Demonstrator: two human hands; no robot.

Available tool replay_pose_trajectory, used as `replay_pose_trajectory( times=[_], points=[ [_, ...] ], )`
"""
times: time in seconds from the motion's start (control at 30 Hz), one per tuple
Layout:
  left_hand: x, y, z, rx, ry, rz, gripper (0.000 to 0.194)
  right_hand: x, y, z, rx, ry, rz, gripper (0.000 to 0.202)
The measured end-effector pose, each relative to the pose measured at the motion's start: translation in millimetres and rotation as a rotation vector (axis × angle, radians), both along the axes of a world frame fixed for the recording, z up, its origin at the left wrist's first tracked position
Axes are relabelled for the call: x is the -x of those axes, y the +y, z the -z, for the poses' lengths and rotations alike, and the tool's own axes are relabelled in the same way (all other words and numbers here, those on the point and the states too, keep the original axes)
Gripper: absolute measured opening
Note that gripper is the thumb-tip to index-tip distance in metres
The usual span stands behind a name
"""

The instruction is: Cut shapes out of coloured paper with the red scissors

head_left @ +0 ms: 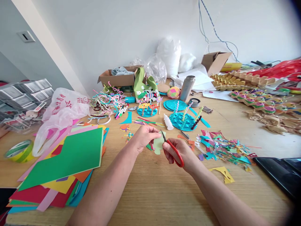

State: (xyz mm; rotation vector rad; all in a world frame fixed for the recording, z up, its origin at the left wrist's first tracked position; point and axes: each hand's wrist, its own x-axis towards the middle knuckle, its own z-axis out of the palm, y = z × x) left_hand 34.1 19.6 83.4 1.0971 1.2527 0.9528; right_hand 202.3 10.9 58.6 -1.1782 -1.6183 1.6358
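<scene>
The left hand point(145, 136) has its thumb and fingers pinched on the upper part of a pale green paper point(158, 145), which hangs below them. The right hand point(184, 151) is closed around the handles of red scissors point(174, 149), their tips pointing up at the paper's upper edge, just beside the left fingertips; how wide the blades stand is too small to tell.

The likeliest mishap, I judge, is a nicked left finger, because the blade tips sit so near the pinch. The paper could also bend or swing off the line, since it is gripped at one edge only, and a hasty snip could spoil its wavy outline.

Counting outward from the fingers: one pair of scissors, one pale green piece in hand. Just beyond the fingertips stands one white bottle point(168, 121); past it, two bumpy blue discs, one bearing four twisted stems that I can make out point(183, 125), the other fish-like figures point(147, 112) too crowded to count. Farther out, one metal flask point(187, 88) and one black tape roll point(194, 102). Right of the right fingers, the scraps point(225, 146) are too many to count, with one larger yellow offcut point(224, 173) nearer the forearm. Well left of the left fingers lie one paper stack point(70, 160) and one yellow tape roll point(29, 153).
</scene>
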Motion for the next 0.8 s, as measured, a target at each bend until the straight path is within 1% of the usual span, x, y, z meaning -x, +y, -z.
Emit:
replay_pose_trajectory(
  times=[0.2,0.43,0.8],
  points=[
    [0.1,-0.7,-2.0,-0.007,0.003,0.009,0.008,1.5,-1.1,-5.2,-0.008,-0.014,-0.007,0.048],
    [0.1,-1.1,-3.3,0.007,0.006,0.009,0.007,1.0,-0.2,-1.1,-0.02,-0.013,-0.015,0.047],
    [-0.3,-0.4,-3.8,0.006,0.033,0.018,0.007,1.3,-0.9,-3.7,-0.024,0.01,-0.028,0.047]
  ],
)
